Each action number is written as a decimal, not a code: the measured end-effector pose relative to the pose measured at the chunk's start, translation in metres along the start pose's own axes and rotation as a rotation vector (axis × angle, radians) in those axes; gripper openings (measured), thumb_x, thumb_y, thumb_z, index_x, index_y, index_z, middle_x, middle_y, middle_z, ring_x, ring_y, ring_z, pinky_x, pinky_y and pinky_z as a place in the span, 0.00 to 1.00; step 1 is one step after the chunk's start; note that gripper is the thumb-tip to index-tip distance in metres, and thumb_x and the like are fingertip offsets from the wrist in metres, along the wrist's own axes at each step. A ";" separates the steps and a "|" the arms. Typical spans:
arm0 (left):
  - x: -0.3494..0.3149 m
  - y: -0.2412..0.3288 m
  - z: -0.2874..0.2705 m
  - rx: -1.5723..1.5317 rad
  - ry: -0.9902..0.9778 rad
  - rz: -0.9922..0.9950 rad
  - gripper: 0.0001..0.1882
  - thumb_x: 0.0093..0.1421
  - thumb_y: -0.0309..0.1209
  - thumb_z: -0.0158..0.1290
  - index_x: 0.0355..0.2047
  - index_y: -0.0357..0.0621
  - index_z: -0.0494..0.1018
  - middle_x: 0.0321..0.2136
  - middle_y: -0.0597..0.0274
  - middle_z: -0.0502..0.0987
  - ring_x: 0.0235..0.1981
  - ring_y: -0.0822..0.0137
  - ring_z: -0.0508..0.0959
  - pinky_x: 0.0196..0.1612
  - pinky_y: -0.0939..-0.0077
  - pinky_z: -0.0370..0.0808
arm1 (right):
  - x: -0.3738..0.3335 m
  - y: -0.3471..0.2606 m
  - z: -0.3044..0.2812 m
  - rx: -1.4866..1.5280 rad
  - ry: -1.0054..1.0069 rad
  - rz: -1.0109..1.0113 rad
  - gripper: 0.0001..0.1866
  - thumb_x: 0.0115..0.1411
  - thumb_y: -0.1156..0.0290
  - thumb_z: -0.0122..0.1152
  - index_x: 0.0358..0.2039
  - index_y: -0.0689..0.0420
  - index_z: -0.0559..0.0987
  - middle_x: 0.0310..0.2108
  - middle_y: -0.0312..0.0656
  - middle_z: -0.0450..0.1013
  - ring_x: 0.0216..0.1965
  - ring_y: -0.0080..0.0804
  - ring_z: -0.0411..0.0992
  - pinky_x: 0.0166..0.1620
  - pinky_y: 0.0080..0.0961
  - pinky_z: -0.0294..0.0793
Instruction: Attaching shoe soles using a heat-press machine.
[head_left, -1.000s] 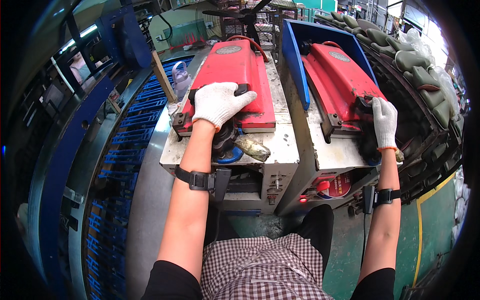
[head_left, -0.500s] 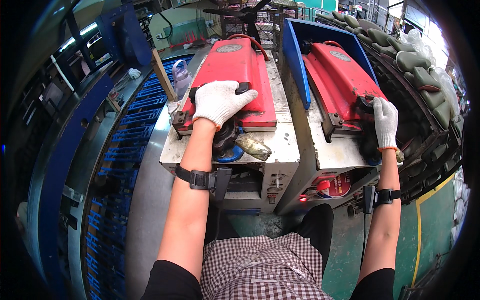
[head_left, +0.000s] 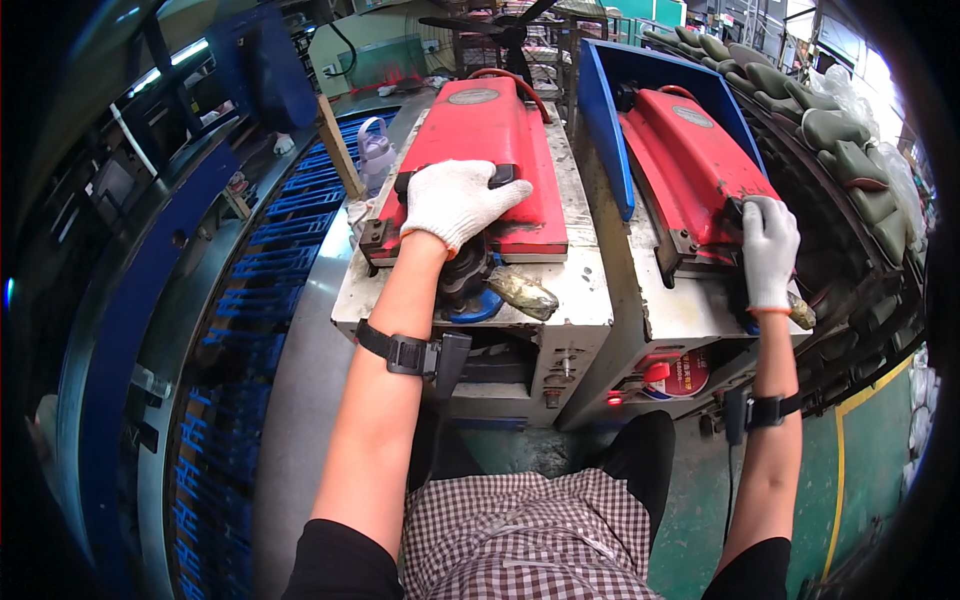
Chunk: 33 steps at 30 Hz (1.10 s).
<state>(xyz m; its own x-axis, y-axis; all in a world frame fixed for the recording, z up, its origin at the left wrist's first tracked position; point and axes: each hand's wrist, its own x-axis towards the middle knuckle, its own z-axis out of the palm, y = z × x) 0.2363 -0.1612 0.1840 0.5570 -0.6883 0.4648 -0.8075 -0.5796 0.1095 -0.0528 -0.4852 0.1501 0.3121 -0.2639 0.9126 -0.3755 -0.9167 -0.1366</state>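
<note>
Two red machine covers stand side by side before me, the left cover (head_left: 470,125) and the right cover (head_left: 690,160), each down on a worn white machine body. My left hand (head_left: 460,205), in a white knit glove, is closed over the black handle (head_left: 503,176) at the near end of the left cover, its thumb sticking out to the right. On the right cover, my gloved right hand (head_left: 769,250) wraps round the black handle (head_left: 735,212); its fingertips are partly hidden. Below my left hand lie a crumpled, wrapped bundle (head_left: 525,292) and a blue curved part (head_left: 476,308).
A conveyor with blue slats (head_left: 285,250) runs along the left, with a pale purple bottle (head_left: 376,152) beside it. A blue guard (head_left: 612,130) rises between the covers. At right, a rack carries several olive-green pads (head_left: 835,127). A red switch (head_left: 656,372) sits low on the right machine.
The whole view has shifted slightly, so the machines appear a little farther right. Both hands stay on their handles, and the covers remain down.
</note>
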 end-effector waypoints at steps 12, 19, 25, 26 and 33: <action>-0.002 -0.021 -0.033 -0.206 -0.300 0.064 0.29 0.66 0.61 0.50 0.41 0.48 0.84 0.40 0.48 0.85 0.45 0.47 0.83 0.51 0.59 0.76 | -0.071 -0.265 0.024 1.076 -0.863 0.074 0.28 0.73 0.60 0.50 0.70 0.56 0.70 0.61 0.53 0.75 0.60 0.44 0.76 0.65 0.34 0.71; 0.008 -0.030 -0.031 -0.226 -0.374 0.140 0.28 0.67 0.59 0.51 0.43 0.47 0.83 0.40 0.48 0.85 0.45 0.48 0.84 0.51 0.59 0.76 | -0.097 -0.333 0.010 1.134 -1.105 0.213 0.43 0.70 0.48 0.54 0.77 0.52 0.49 0.65 0.67 0.68 0.60 0.63 0.74 0.64 0.47 0.72; 0.016 -0.032 -0.056 -0.181 -0.330 0.155 0.26 0.63 0.56 0.57 0.44 0.46 0.83 0.37 0.50 0.85 0.41 0.51 0.84 0.48 0.62 0.77 | -0.088 -0.368 0.019 0.940 -1.206 -0.034 0.36 0.72 0.54 0.51 0.75 0.49 0.54 0.38 0.63 0.80 0.37 0.62 0.81 0.43 0.52 0.80; 0.020 -0.034 -0.063 -0.148 -0.300 0.154 0.25 0.62 0.55 0.59 0.43 0.45 0.83 0.35 0.51 0.85 0.38 0.53 0.84 0.46 0.64 0.77 | -0.084 -0.363 0.018 0.960 -1.217 -0.088 0.34 0.73 0.54 0.51 0.75 0.48 0.56 0.38 0.62 0.81 0.36 0.60 0.82 0.41 0.52 0.80; 0.070 -0.051 -0.112 -0.102 0.168 0.348 0.21 0.64 0.45 0.60 0.54 0.53 0.81 0.36 0.53 0.86 0.40 0.57 0.86 0.48 0.65 0.81 | -0.037 -0.310 0.020 0.976 -0.704 -0.276 0.18 0.67 0.69 0.61 0.56 0.53 0.81 0.43 0.48 0.80 0.47 0.48 0.80 0.51 0.39 0.79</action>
<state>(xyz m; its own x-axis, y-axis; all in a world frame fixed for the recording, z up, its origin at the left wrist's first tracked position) 0.2949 -0.1305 0.3096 0.2139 -0.7500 0.6259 -0.9622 -0.2722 0.0026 0.0692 -0.1975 0.1509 0.7927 0.1473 0.5916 0.4921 -0.7273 -0.4783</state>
